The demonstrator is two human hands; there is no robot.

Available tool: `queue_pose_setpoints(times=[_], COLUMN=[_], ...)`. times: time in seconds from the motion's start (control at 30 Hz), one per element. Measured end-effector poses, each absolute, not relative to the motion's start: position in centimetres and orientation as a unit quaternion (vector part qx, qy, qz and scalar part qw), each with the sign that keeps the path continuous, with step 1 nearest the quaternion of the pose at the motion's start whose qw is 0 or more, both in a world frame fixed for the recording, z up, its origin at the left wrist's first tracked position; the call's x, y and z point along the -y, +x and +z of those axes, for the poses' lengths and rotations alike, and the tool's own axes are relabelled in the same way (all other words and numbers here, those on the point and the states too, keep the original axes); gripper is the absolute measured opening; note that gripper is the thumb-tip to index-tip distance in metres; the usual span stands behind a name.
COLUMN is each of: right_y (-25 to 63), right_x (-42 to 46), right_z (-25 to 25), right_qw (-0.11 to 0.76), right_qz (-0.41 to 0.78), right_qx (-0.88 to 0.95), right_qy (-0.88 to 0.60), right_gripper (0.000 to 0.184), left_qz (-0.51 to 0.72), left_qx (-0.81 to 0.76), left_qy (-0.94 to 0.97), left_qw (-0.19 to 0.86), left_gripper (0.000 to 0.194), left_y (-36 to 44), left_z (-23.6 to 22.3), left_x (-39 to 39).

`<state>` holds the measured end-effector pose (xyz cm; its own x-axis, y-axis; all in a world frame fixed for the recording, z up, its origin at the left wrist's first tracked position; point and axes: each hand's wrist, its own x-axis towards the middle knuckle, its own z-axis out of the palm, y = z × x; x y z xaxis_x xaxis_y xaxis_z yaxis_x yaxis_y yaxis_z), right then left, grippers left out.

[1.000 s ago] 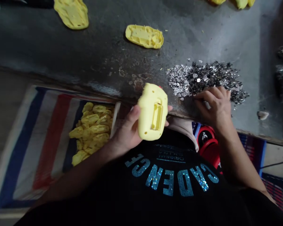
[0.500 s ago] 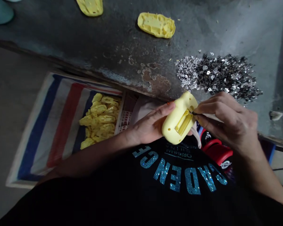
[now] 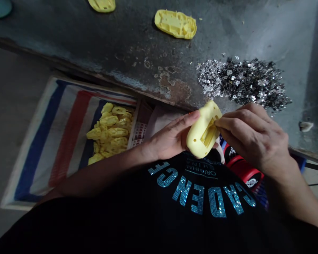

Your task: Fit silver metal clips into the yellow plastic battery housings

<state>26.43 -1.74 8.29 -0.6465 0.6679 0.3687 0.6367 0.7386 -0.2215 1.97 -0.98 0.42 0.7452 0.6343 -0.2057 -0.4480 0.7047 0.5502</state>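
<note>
Right, here's the action: your left hand (image 3: pixel 172 137) is closed around a yellow plastic shell (image 3: pixel 203 130), cradling its rounded back with the fingers reaching up along its side. The shell sits tilted, held up over your lap, just below the table edge, with its hollow slot (image 3: pixel 208 132) facing up toward you.

Over to your right hand (image 3: pixel 254 137), and it's in tight and narrow, fingers and thumb pinched together right at that slot and touching the shell. Is there something small between those fingertips? Can't tell from this angle, they cover it.

Just beyond your right hand, a heap of silver and black flakes (image 3: pixel 243 83) spreads across the grey metal table (image 3: pixel 137 46), very close to your knuckles but not touching them. Further up the table lies a yellow shell piece (image 3: pixel 175 24), flat side up, with another (image 3: pixel 102 5) cut off by the top of the view. There's a rusty patch (image 3: pixel 175 90) near the table edge.

Down to your left, a pile of yellow pieces (image 3: pixel 108 131) sits on a blue, white and red striped cloth (image 3: pixel 69 141), and a red-and-black object (image 3: pixel 243 169) shows beyond your right forearm, below the table edge.
</note>
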Motion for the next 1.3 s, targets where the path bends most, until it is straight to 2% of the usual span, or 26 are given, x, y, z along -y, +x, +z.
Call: queue_pose_setpoints(times=[0.37,0.6,0.9,1.13,1.3], right_y=[26.5,25.8,25.9,26.1,25.6], right_x=[2.6,2.9,2.6,3.9,3.7], right_z=[6.8,6.1,6.0,5.3,5.2], right_qw=[0.328,0.341,0.407,0.375,0.381], right_qz=[0.056,0.066,0.121,0.063,0.087], right_qx=[0.858,0.849,0.794,0.806,0.803], right_qy=[-0.392,-0.397,-0.435,-0.453,-0.450], right_gripper=[0.042,0.029,0.030,0.033,0.026], left_qz=[0.305,0.304,0.311,0.334,0.386], left_qx=[-0.197,-0.214,-0.202,-0.216,-0.278], left_qy=[0.220,0.223,0.224,0.226,0.257], left_qw=[0.905,0.901,0.901,0.889,0.841], left_gripper=[0.074,0.076,0.072,0.074,0.066], left_y=[1.9,2.1,2.0,2.3,2.2], left_z=[0.2,-0.1,0.2,0.4,0.3], left_x=[0.8,1.0,1.2,1.4,1.9])
